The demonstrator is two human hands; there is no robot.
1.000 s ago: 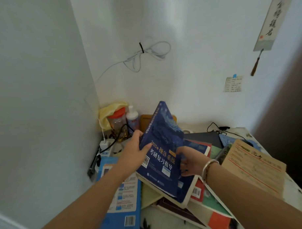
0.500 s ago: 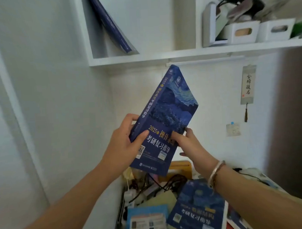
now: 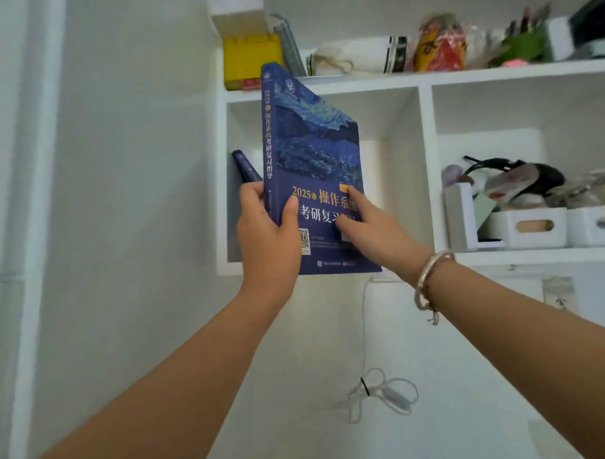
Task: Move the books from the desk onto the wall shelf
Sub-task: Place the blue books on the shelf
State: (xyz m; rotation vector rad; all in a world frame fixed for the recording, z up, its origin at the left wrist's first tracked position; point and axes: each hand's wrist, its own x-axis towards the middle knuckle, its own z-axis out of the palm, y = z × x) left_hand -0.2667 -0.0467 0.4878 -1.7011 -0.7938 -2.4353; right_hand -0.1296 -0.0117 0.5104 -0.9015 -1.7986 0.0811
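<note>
I hold a dark blue book with a starry-night cover upright in front of the left compartment of the white wall shelf. My left hand grips its spine near the bottom, thumb on the cover. My right hand presses flat on the lower cover, a bracelet on its wrist. The book's bottom edge sits at the level of the shelf's lower board. Another dark blue book leans against the compartment's left wall, mostly hidden behind the held one. The desk is out of view.
The right compartment holds white storage boxes with dark items on top. On the upper shelf stand a yellow box, a rolled white cloth and colourful bags. A white cable loop hangs on the wall below.
Both hands lifted the blue book from over the desk up to the shelf's left compartment and turned it upright. My view tilted upward, so the desk left the frame.
</note>
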